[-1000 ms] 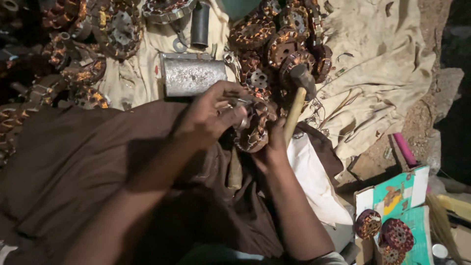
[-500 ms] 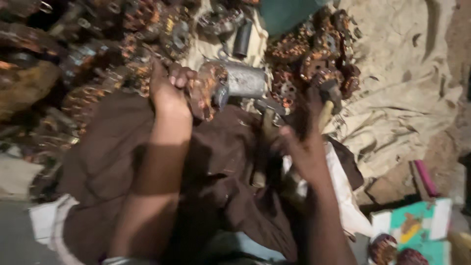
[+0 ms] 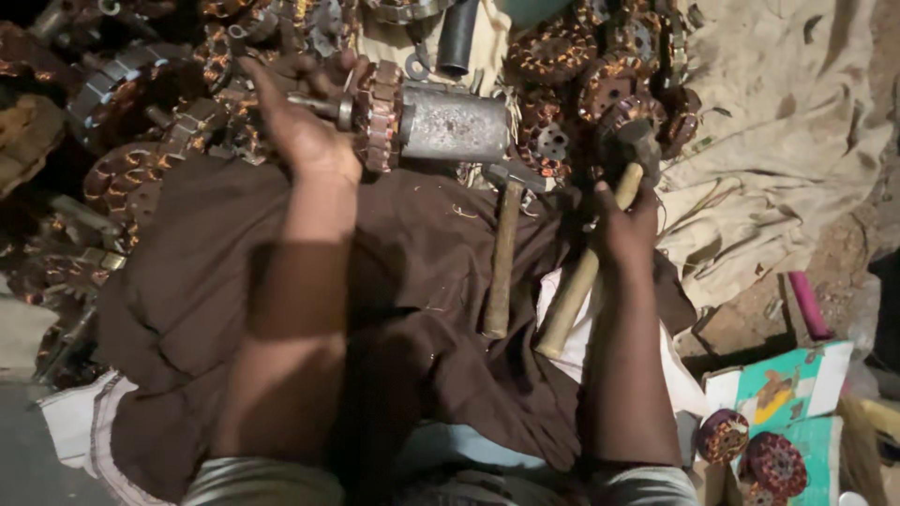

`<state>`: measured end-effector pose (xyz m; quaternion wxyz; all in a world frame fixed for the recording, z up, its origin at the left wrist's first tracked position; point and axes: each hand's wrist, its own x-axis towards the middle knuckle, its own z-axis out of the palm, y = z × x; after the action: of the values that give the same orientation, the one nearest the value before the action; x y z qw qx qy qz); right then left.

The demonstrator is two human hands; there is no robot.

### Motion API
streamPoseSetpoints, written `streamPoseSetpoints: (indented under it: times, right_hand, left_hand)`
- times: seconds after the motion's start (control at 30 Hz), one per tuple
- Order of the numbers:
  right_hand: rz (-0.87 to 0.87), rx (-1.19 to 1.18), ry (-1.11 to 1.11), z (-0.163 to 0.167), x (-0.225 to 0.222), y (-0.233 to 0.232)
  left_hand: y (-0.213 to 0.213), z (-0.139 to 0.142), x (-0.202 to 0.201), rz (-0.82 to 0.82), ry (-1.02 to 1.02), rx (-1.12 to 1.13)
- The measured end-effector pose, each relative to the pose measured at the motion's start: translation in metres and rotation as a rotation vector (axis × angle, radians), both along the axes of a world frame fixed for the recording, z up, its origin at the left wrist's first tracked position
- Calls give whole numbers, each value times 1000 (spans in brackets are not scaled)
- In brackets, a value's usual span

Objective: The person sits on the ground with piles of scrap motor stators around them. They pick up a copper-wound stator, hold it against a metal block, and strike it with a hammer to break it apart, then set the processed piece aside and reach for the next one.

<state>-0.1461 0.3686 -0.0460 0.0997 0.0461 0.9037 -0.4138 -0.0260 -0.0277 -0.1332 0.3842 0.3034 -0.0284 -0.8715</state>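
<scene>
**Two hands, a wound rotor and a hammer over a brown cloth**

While the left hand [image 3: 305,131] reaches up toward the heap of parts, its fingers [image 3: 323,75] are wrapped around the short steel shaft of a copper-wound rotor [image 3: 375,112], clamped on it, with the rotor's ribbed edge turned toward the camera. Just to the right of that rotor, and touching or nearly touching it, lies a dull grey metal cylinder [image 3: 455,124] on its side. The right hand [image 3: 626,230] is closed on the pale wooden handle of a hammer [image 3: 600,239]; the handle runs slantwise from lower left to upper right, and the dark head sits at the top, against the scattered motor parts. A second hammer [image 3: 503,253] lies loose beside it, apart from both hands, its wooden handle almost upright in the view and resting on the brown cloth [image 3: 412,281] that covers the person's lap. Both forearms stretch out over this cloth. Beyond the hands spreads a pile of copper-wound stators and rotors [image 3: 581,66], rusty and dark, across the top of the view and down the left side. A black tube [image 3: 457,37] lies among them, above the grey cylinder. To the right stretches a crumpled beige sheet [image 3: 778,122]. At the lower right sit a teal and white box [image 3: 787,394], a pink stick [image 3: 808,305], and two more small wound parts [image 3: 750,450].
</scene>
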Motion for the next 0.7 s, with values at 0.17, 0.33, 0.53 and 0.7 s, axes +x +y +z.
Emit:
streamPoseSetpoints:
  times: [0.17,0.33,0.53,0.7]
  right_hand:
    - [-55,10,56,0,-3,2]
    - [-40,149,70,2,2,6]
    - [41,63,123,19,8,-9]
    - [-144,-8,-128,26,9,-22]
  left_hand:
    - [0,17,-1,104,-57,-213]
    - [-5,25,3,86,-22,-130]
    - [-13,29,10,-44,-45,-18]
    - [-10,32,5,-37,-173,-307]
